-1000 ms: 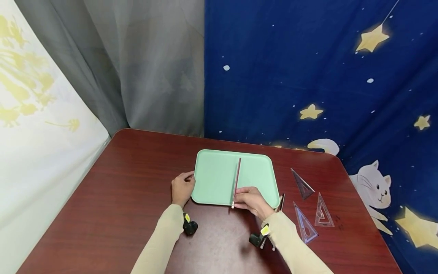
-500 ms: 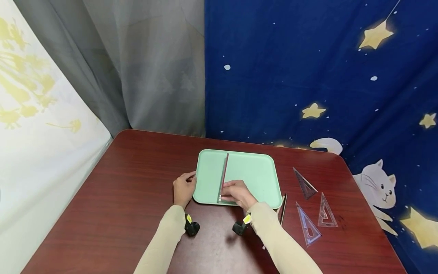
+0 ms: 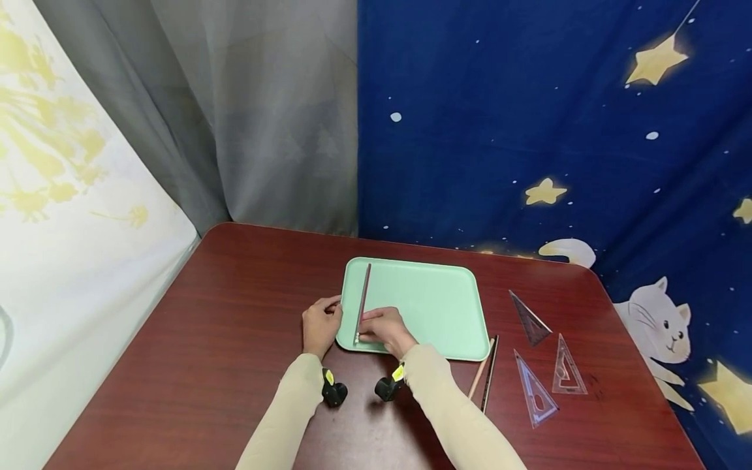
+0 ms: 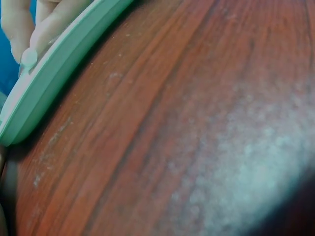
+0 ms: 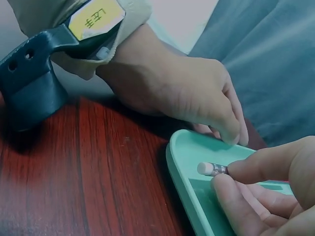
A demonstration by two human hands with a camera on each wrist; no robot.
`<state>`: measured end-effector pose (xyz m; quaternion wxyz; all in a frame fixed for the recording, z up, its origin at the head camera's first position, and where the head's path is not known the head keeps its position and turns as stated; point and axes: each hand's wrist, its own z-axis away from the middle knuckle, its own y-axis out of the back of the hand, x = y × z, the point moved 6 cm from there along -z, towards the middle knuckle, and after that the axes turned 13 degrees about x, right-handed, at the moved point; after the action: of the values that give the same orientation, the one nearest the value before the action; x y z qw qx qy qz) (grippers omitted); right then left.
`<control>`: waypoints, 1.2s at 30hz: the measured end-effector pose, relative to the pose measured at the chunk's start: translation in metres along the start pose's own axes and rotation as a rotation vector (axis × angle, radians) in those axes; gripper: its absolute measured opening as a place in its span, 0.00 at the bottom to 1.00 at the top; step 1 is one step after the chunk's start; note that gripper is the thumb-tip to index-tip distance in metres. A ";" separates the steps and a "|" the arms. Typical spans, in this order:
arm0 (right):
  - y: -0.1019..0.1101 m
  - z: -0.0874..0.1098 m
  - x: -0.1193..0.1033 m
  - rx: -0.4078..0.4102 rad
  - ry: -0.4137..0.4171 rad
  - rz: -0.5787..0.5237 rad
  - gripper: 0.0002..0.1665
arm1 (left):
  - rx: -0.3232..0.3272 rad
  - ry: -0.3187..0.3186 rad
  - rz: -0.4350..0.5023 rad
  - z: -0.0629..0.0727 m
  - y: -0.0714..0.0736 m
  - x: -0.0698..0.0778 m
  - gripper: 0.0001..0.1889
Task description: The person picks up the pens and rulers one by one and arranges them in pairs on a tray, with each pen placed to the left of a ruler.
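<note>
The right hand (image 3: 388, 328) pinches a dark red pencil (image 3: 363, 294) near its eraser end, between thumb and fingers. This pencil points away from the person, over the left part of a mint-green tray (image 3: 431, 307). Its white eraser (image 5: 205, 168) and metal band show in the right wrist view; whether the pencil touches the tray floor I cannot tell. At the tray's left edge the left hand (image 3: 321, 326) grips the rim, thumb and fingers bent over it in the right wrist view. The left wrist view catches the tray's outer wall (image 4: 61, 81) and part of some fingers.
Right of the tray lie a light wooden pencil (image 3: 480, 372) and a black pencil (image 3: 489, 375), close together. Farther right are a dark set square (image 3: 531, 320), a clear set square (image 3: 566, 369) and a bluish one (image 3: 534, 395). Curtains hang behind the reddish-brown table (image 3: 252, 294).
The right hand has carried the red pencil leftward across the tray, from around its middle to its left side. The left hand stays at the tray's left edge.
</note>
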<state>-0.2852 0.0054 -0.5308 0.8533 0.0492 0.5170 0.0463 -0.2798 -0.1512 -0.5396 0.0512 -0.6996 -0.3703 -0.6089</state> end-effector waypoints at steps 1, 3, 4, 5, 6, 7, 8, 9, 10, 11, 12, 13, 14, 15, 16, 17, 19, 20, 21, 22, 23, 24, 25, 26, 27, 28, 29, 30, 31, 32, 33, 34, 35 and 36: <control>-0.002 0.000 0.000 0.007 -0.003 0.007 0.15 | -0.001 0.002 -0.003 0.000 0.000 0.000 0.12; -0.004 0.001 -0.001 0.022 0.001 0.021 0.15 | -0.002 0.005 -0.006 0.000 0.000 -0.001 0.12; -0.006 0.001 -0.001 0.031 0.009 0.029 0.14 | 0.000 0.004 -0.004 0.000 -0.001 -0.002 0.12; -0.007 0.001 -0.002 0.040 0.020 0.038 0.14 | 0.005 0.000 -0.004 0.000 -0.001 -0.002 0.12; -0.008 0.002 -0.003 0.048 0.026 0.047 0.14 | 0.010 -0.005 -0.003 -0.001 -0.001 -0.002 0.12; -0.009 0.002 -0.003 0.054 0.028 0.056 0.13 | 0.015 -0.009 -0.004 -0.001 -0.001 -0.002 0.12; -0.010 0.003 -0.004 0.058 0.033 0.066 0.13 | 0.019 -0.011 -0.003 -0.001 -0.001 -0.002 0.12; -0.012 0.003 -0.004 0.063 0.038 0.078 0.12 | 0.023 -0.014 -0.001 -0.001 -0.001 -0.002 0.12; -0.013 0.003 -0.005 0.069 0.044 0.086 0.12 | 0.025 -0.015 0.000 -0.001 -0.001 -0.002 0.12; -0.013 0.003 -0.005 0.076 0.040 0.091 0.11 | 0.026 -0.016 0.001 -0.001 -0.002 -0.001 0.12; -0.014 0.003 -0.005 0.084 0.039 0.097 0.11 | 0.024 -0.015 0.004 -0.001 -0.002 -0.001 0.12; -0.015 0.003 -0.005 0.091 0.042 0.104 0.10 | 0.026 -0.017 0.003 -0.001 -0.002 -0.001 0.12; -0.016 0.003 -0.005 0.098 0.048 0.115 0.10 | 0.025 -0.015 0.002 -0.001 -0.002 -0.001 0.12; -0.016 0.003 -0.006 0.105 0.054 0.125 0.10 | 0.024 -0.013 0.001 -0.001 -0.002 -0.001 0.12; -0.017 0.003 -0.006 0.111 0.060 0.132 0.10 | 0.022 -0.010 0.002 -0.001 -0.002 -0.002 0.12; -0.018 0.003 -0.007 0.117 0.065 0.143 0.10 | 0.019 -0.007 0.002 -0.001 -0.002 -0.002 0.12; -0.019 0.004 -0.008 0.130 0.086 0.177 0.10 | 0.014 -0.002 0.002 -0.001 -0.002 -0.003 0.12; -0.020 0.005 -0.008 0.136 0.094 0.188 0.09 | 0.013 0.000 0.002 -0.001 -0.001 -0.003 0.12; -0.021 0.005 -0.008 0.144 0.104 0.202 0.09 | 0.013 -0.003 0.002 -0.001 -0.001 -0.003 0.12; -0.021 0.005 -0.009 0.152 0.113 0.219 0.08 | 0.014 -0.008 0.005 -0.002 -0.001 -0.003 0.12; -0.021 0.006 -0.009 0.161 0.127 0.240 0.08 | 0.015 -0.013 0.004 -0.002 -0.001 -0.003 0.12; -0.022 0.006 -0.010 0.167 0.138 0.252 0.08 | 0.016 -0.017 0.004 -0.002 0.000 -0.003 0.12; -0.022 0.007 -0.011 0.171 0.150 0.263 0.07 | 0.020 -0.022 0.005 -0.002 0.000 -0.002 0.12; -0.022 0.007 -0.011 0.173 0.156 0.268 0.07 | 0.024 -0.025 0.006 -0.002 0.001 -0.002 0.12; -0.023 0.007 -0.011 0.175 0.167 0.277 0.07 | 0.025 -0.026 0.008 -0.002 0.001 -0.002 0.12; -0.023 0.008 -0.011 0.176 0.170 0.282 0.07 | 0.024 -0.025 0.009 -0.002 0.001 -0.002 0.12; -0.023 0.008 -0.012 0.176 0.173 0.279 0.07 | 0.021 -0.025 0.010 -0.002 0.002 -0.001 0.12; -0.023 0.008 -0.012 0.174 0.168 0.272 0.07 | 0.019 -0.025 0.009 -0.002 0.002 -0.001 0.12; -0.022 0.008 -0.011 0.171 0.167 0.272 0.07 | 0.017 -0.024 0.007 -0.002 0.002 -0.001 0.12; -0.022 0.008 -0.011 0.169 0.161 0.271 0.07 | 0.015 -0.023 0.006 -0.001 0.001 -0.001 0.12; -0.021 0.007 -0.011 0.167 0.159 0.271 0.08 | 0.012 -0.023 0.005 -0.001 0.001 0.000 0.12; -0.020 0.007 -0.011 0.165 0.151 0.271 0.08 | 0.009 -0.022 0.004 0.000 0.001 0.000 0.12; -0.020 0.007 -0.011 0.159 0.150 0.269 0.08 | 0.009 -0.023 0.001 0.000 0.000 0.000 0.12; -0.019 0.007 -0.011 0.157 0.145 0.265 0.08 | 0.008 -0.021 -0.001 0.000 0.000 0.000 0.12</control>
<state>-0.2833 -0.0146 -0.5207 0.7936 0.1799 0.5684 0.1215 -0.2798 -0.1508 -0.5395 0.0500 -0.7057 -0.3735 -0.6000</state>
